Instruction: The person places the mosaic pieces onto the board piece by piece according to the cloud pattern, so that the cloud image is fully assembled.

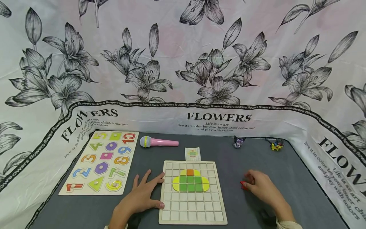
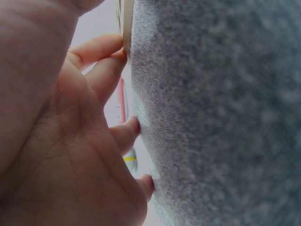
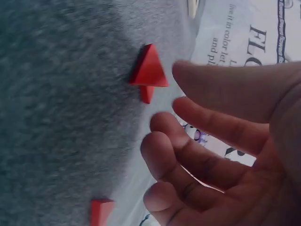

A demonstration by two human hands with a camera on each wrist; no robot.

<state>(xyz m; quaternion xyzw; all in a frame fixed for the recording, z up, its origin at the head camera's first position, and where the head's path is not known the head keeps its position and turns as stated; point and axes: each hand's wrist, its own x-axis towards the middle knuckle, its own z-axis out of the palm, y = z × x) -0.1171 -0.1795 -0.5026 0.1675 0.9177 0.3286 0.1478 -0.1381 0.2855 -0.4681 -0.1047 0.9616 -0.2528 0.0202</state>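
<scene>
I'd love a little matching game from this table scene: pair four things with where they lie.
Things:
1 toy microphone
2 number puzzle
3 left hand
4 red pieces

Places:
A by the right hand
B far left of the grey mat
C on the grid board's left edge
D behind the grid board

Pairs: 1-D, 2-B, 3-C, 4-A

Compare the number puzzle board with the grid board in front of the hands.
The number puzzle board holds numbers and shapes in every slot; the grid board is mostly empty cells. The left hand touches the grid board; the number puzzle board lies untouched. Both lie flat.
</scene>
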